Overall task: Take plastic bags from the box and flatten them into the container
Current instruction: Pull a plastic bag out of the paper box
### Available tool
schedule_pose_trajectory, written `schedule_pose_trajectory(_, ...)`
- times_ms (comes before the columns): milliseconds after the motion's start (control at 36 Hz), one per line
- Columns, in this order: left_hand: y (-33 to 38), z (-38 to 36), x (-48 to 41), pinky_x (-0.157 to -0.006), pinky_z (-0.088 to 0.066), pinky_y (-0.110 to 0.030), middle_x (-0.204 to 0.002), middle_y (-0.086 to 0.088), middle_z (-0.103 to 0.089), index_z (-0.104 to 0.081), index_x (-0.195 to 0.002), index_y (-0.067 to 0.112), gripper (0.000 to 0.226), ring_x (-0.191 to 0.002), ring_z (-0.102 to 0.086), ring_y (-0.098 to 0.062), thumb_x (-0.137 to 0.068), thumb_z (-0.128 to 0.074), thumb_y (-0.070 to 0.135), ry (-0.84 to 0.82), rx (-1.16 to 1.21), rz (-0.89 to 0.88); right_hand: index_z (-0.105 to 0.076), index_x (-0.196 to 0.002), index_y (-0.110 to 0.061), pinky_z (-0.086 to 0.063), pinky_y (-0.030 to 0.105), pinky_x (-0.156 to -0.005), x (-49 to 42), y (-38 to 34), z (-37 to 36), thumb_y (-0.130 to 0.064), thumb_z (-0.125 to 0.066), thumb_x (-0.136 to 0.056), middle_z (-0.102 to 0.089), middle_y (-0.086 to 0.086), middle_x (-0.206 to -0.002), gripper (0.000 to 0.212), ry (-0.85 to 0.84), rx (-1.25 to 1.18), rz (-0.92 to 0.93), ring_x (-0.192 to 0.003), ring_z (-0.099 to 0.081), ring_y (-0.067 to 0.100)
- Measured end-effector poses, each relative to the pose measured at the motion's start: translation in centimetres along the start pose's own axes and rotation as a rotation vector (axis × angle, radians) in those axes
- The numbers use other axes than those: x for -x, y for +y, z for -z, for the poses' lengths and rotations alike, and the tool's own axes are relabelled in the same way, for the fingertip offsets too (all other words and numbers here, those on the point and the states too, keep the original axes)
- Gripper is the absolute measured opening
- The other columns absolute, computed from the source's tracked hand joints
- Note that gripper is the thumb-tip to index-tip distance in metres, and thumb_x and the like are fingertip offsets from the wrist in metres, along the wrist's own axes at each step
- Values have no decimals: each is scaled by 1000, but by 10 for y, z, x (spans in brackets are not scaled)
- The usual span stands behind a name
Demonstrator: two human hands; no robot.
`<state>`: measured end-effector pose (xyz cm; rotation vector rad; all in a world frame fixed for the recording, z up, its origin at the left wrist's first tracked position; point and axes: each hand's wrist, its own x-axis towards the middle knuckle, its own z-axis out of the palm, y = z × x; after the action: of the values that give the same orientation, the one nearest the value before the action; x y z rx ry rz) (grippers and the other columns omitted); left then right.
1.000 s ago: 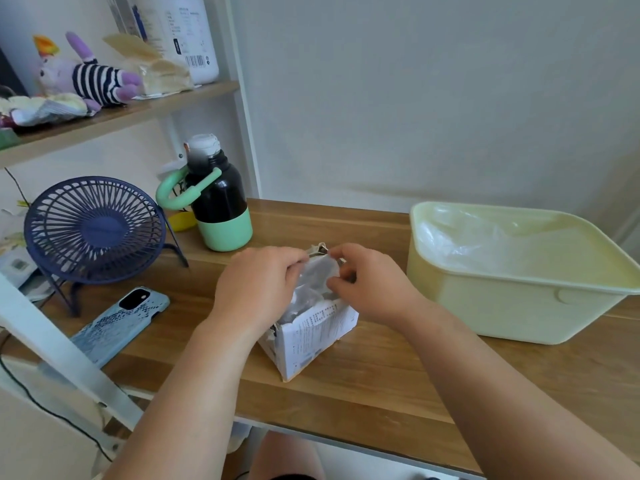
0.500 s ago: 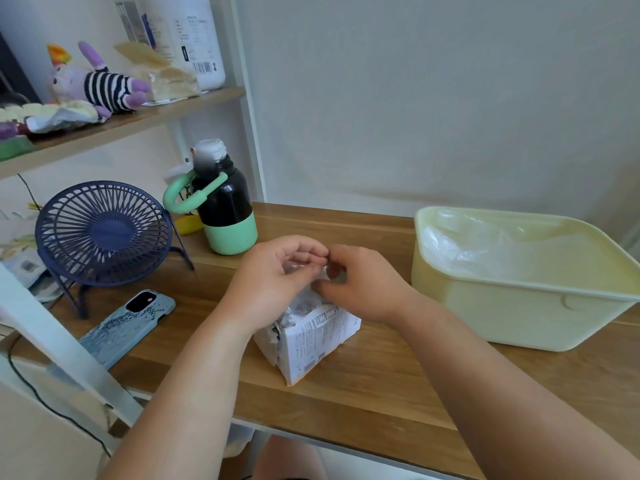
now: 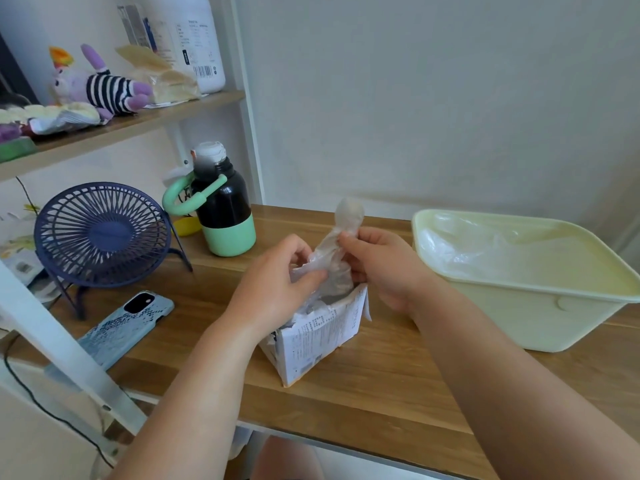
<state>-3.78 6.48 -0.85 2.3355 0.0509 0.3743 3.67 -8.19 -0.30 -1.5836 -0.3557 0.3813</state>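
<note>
Standing at frame centre, a twisted translucent white plastic bag (image 3: 343,237): long axis near vertical, rounded end up, lower end inside the open top of the torn white printed cardboard box (image 3: 317,336). Pinched at the neck by the curled thumb and fingers of the right hand (image 3: 384,268), and at a lower left fold by the closed thumb and fingers of the left hand (image 3: 277,285). On the wooden table (image 3: 363,403), a pale yellow plastic container (image 3: 540,306) at right; at left, a black-and-green bottle (image 3: 225,209), a navy desk fan (image 3: 100,233) and a blue phone (image 3: 128,323).
</note>
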Motion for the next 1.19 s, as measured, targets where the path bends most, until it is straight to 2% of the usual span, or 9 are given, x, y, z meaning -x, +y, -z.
schedule_pose_trajectory(194, -5, -3, -1, -75, -38, -9, -101, 14, -60, -58, -95, 35, 9, -95, -52, 5, -96, -55, 27, 135, -38, -120, -66, -93, 0, -53, 50, -82, 3, 1, -2, -28, -54, -96, -69, 21, -91, 30, 39, 185, 37, -78, -64, 29)
schedule_pose_trajectory(389, -11, 6, 1, -64, -33, -10, -103, 9, -56, -63, -102, 29, 13, -88, -50, -5, -98, -51, 24, 215, -219, -41, -54, -73, -10, -39, 35, -60, 0, 2, 0, -26, -47, -99, -51, 2, -63, 31, 299, 188, 54, -60, -44, 19)
schedule_pose_trajectory(556, -10, 11, 1, -71, -39, -20, -102, 11, -47, -67, -116, 34, 30, -91, -50, -9, -100, -47, 20, -9, -378, 9, -48, -79, -10, -40, 37, -64, -3, 0, 6, -24, -43, -99, -43, 4, -67, 24, 410, 71, 18, -64, -41, 21)
schedule_pose_trajectory(639, -3, 10, 1, -86, -42, -30, -105, 9, -47, -64, -120, 44, 38, -100, -50, -15, -100, -44, 18, -141, -561, -6, -48, -78, -11, -41, 33, -60, 2, -3, 6, -26, -42, -100, -46, 5, -69, 28, 407, 61, 51, -62, -43, 19)
schedule_pose_trajectory(778, 9, 9, -5, -82, -32, -33, -87, 8, -40, -69, -96, 35, 30, -88, -40, -16, -94, -48, 13, -219, -796, 31, -44, -72, -14, -38, 29, -62, 12, -18, 17, -31, -40, -100, -45, 0, -68, 33, 630, 39, 194, -66, -44, 16)
schedule_pose_trajectory(889, 17, 8, -8, -81, -30, -33, -100, 5, -46, -64, -100, 34, 22, -94, -40, -16, -95, -48, 21, -246, -823, 54, -41, -71, -17, -36, 18, -56, 19, -34, 35, -32, -38, -101, -43, -6, -66, 34, 833, -65, 292, -60, -41, 7)
schedule_pose_trajectory(1000, 21, 7, -11, -96, -31, -37, -130, 6, -43, -55, -128, 38, 37, -123, -35, -18, -92, -53, 28, -161, -653, 25, -42, -69, -21, -35, 13, -54, 31, -44, 46, -30, -41, -100, -43, -11, -62, 33, 811, -16, 422, -53, -41, 0)
schedule_pose_trajectory(1111, 47, 5, -10, -98, -30, -13, -119, 20, -47, -61, -108, 42, 28, -117, -43, 1, -89, -63, 21, 208, -47, -209, -50, -72, -21, -37, 12, -54, 42, -48, 47, -31, -46, -99, -50, -9, -64, 29, 705, 92, 476, -56, -46, 2)
schedule_pose_trajectory(1195, 73, 2, -7, -99, -40, -19, -117, 18, -62, -65, -106, 41, 27, -111, -55, 7, -82, -62, 52, 11, 438, -182, -53, -71, -15, -39, 20, -58, 51, -51, 47, -32, -49, -98, -52, -3, -65, 32, 626, 143, 482, -60, -48, 8)
